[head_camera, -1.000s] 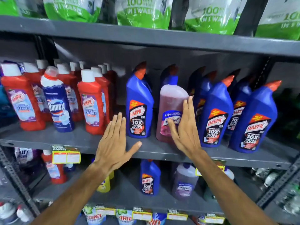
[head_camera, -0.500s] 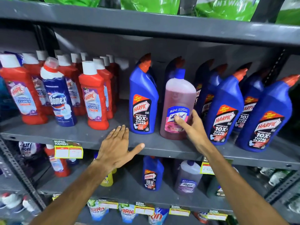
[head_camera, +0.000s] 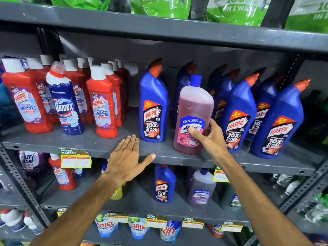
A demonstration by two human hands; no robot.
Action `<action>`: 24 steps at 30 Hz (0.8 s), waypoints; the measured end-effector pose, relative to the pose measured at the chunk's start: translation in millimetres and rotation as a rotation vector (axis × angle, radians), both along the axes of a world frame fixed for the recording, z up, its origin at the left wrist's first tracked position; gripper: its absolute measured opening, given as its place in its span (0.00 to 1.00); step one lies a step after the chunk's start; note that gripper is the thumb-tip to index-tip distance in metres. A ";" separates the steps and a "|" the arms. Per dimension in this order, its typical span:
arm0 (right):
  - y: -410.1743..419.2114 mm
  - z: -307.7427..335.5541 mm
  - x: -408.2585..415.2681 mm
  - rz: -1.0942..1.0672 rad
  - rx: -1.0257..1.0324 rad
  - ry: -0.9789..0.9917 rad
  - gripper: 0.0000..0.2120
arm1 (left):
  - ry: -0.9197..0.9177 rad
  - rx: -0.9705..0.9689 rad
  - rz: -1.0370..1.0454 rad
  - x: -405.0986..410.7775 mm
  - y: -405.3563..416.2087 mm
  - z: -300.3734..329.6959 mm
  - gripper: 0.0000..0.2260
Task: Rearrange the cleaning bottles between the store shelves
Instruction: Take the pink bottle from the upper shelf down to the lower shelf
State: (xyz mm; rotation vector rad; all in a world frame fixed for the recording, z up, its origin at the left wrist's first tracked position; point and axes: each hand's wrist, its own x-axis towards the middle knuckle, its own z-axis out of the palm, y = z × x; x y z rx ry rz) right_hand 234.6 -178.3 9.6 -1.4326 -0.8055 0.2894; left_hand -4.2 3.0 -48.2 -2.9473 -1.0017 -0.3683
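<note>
A pink Lizol bottle (head_camera: 193, 103) with a blue cap stands upright on the grey middle shelf (head_camera: 88, 144), among blue Harpic bottles (head_camera: 153, 107) (head_camera: 237, 112). My right hand (head_camera: 212, 139) grips its lower right side, thumb on the label and fingers curled behind. My left hand (head_camera: 127, 160) hovers open and flat at the shelf's front edge, just left of the nearest blue Harpic, holding nothing. Red Harpic bathroom cleaner bottles (head_camera: 102, 103) and a Domex bottle (head_camera: 64, 103) fill the shelf's left part.
The lower shelf holds a blue Harpic (head_camera: 164, 185), a purple Lizol bottle (head_camera: 201, 190) and a red bottle (head_camera: 62, 174). Green pouches (head_camera: 159, 6) line the top shelf. A yellow price tag (head_camera: 76, 159) hangs on the middle shelf's edge. A bare gap lies between red and blue bottles.
My right hand went from flat against the pink bottle's side to lower down, thumb curling onto its label. My left hand sank to the shelf edge, still open.
</note>
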 end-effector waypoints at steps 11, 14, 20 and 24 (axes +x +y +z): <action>-97.8 -10.3 -70.7 -0.076 0.050 -0.042 0.29 | -0.210 0.150 -0.227 -42.6 -65.1 -47.0 0.42; -118.4 -25.6 -85.5 -0.123 -0.002 -0.093 0.32 | -0.189 0.126 -0.276 -48.1 -77.9 -79.2 0.42; -137.5 -82.4 -102.9 -0.254 -0.043 -0.078 0.32 | -0.042 0.066 -0.219 -51.9 -70.7 -126.5 0.44; -138.2 -132.4 -110.7 -0.328 -0.107 -0.030 0.29 | 0.017 0.001 -0.218 -49.7 -59.7 -156.3 0.45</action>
